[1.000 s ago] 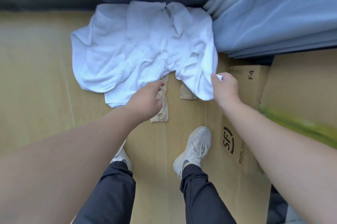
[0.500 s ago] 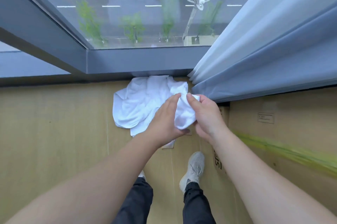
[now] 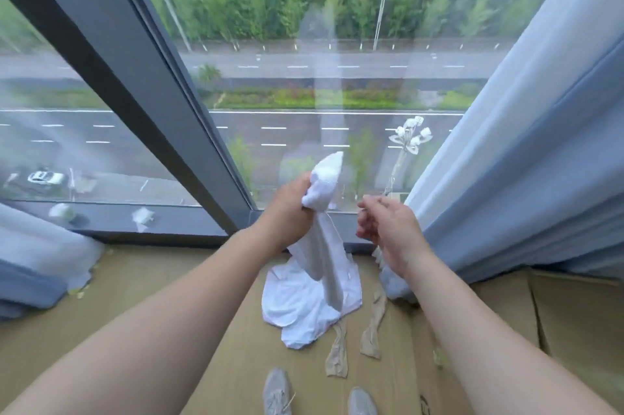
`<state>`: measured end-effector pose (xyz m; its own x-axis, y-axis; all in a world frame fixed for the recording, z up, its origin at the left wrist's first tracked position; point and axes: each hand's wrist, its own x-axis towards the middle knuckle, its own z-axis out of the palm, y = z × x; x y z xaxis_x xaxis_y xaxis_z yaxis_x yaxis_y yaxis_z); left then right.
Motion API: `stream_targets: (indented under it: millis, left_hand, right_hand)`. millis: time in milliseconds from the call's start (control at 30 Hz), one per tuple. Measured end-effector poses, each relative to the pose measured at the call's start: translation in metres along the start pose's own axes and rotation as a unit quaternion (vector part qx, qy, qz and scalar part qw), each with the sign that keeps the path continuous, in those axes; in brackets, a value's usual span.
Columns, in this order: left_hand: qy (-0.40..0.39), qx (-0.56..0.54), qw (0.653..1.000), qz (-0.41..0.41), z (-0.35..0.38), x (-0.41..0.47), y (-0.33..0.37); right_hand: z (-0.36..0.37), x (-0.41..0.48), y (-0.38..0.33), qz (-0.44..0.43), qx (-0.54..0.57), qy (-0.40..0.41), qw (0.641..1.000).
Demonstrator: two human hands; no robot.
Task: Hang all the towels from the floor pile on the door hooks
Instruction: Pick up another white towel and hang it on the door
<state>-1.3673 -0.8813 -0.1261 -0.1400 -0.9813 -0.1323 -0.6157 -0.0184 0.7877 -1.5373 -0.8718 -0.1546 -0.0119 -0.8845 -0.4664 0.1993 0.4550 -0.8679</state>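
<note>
Hanging from the left hand [image 3: 290, 203], a white terry towel [image 3: 322, 245] is held by its bunched upper end in front of the large window glass [image 3: 304, 93], and a short peak of cloth stands above the fist. The fingers of this hand are curled tightly round the cloth. From the grip the towel runs almost straight down, so its long axis is close to vertical. Its lower end lies in the white heap [image 3: 290, 306] on the brown cardboard floor covering [image 3: 169, 296], just ahead of the grey shoes [image 3: 277, 391]. It cannot be told whether the heap is only the rest of this towel or other towels too.

The right hand [image 3: 388, 225] is seen near the hanging cloth, on its right side and apart from it. Its fingers are loosely bent and nothing is held in them. Two beige stockings [image 3: 337, 354] are lying beside the heap, and a pale blue curtain [image 3: 523, 161] hangs close to the right hand. No door and no hooks are shown.

It is judged that the towel must be raised by the left hand until the low end is free, while a second hold lower on the cloth could be taken by the right hand.
</note>
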Motion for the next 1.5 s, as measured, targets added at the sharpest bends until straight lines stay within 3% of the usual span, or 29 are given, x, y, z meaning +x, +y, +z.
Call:
stream_targets:
  millis: [133,267,400,600,767,867,1000,1133,1200,1267,1400,1500]
  left_hand:
    - [0.104,0.027,0.992,0.074,-0.075,-0.031,0.073]
    - [0.214,0.049,0.97,0.101,-0.13,-0.08,0.116]
    - [0.306,0.073,0.943,0.105,-0.173,-0.145,0.134]
    - [0.424,0.11,0.898,0.027,-0.233,-0.256,0.121]
    - [0.537,0.042,0.838,-0.086,-0.271,-0.359,0.081]
    - [0.556,0.017,0.821,-0.124,-0.289,-0.426,0.057]
    - [0.517,0.067,0.831,-0.194,-0.301,-0.515,0.037]
    - [0.47,0.118,0.856,-0.182,-0.311,-0.584,0.024]
    - [0.43,0.107,0.881,-0.169,-0.315,-0.606,0.019]
    - [0.439,0.077,0.886,-0.132,-0.318,-0.621,0.013]
    - [0.528,0.082,0.836,-0.125,-0.326,-0.652,-0.002]
    - [0.59,0.076,0.793,-0.131,-0.337,-0.679,-0.009]
  right_hand:
    - [0.028,-0.024,-0.042,-0.099,-0.161,-0.114,0.975]
    - [0.078,-0.056,-0.077,-0.182,-0.228,-0.27,0.918]
    - [0.125,-0.087,-0.08,-0.231,-0.307,-0.292,0.876]
    - [0.175,-0.147,-0.06,-0.267,-0.265,-0.339,0.862]
    - [0.235,-0.205,-0.066,-0.333,-0.242,-0.356,0.839]
    - [0.282,-0.253,-0.071,-0.372,-0.265,-0.389,0.8]
    - [0.346,-0.336,-0.061,-0.408,-0.295,-0.438,0.745]
    - [0.401,-0.422,-0.036,-0.456,-0.312,-0.48,0.681]
    - [0.42,-0.461,-0.021,-0.461,-0.308,-0.517,0.653]
    - [0.435,-0.493,-0.007,-0.469,-0.296,-0.544,0.63]
    - [0.455,-0.519,0.011,-0.468,-0.292,-0.569,0.61]
    - [0.463,-0.505,0.023,-0.449,-0.411,-0.575,0.546]
